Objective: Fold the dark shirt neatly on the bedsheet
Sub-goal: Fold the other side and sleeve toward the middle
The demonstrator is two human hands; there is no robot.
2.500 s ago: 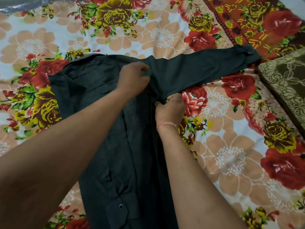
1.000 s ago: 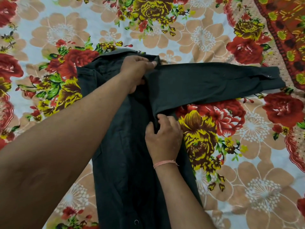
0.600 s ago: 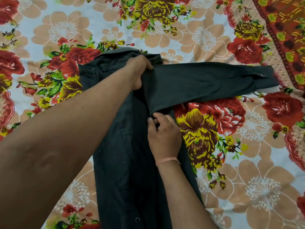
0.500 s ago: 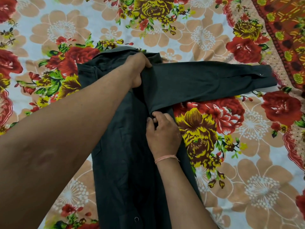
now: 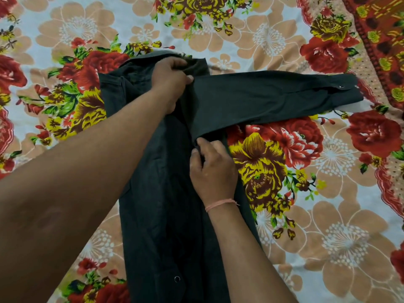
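Lying lengthwise, the dark shirt (image 5: 166,193) stretches one sleeve (image 5: 273,99) outward past the fingers (image 5: 203,147). The left hand (image 5: 169,82) grips shoulder cloth and the right hand (image 5: 213,171) pinches the underarm just below the sleeve. Pulling evenly between them should set a straight crease, flat on the bedsheet (image 5: 328,215).

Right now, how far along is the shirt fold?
Done: the dark shirt lies flat on the bedsheet, its body narrowed to a long strip. In hand: the left hand grips the shoulder by the collar and the right hand pinches the underarm, apparently setting a crease. Left: the sleeve sticks out sideways, unfolded, and the body likely needs folding up.
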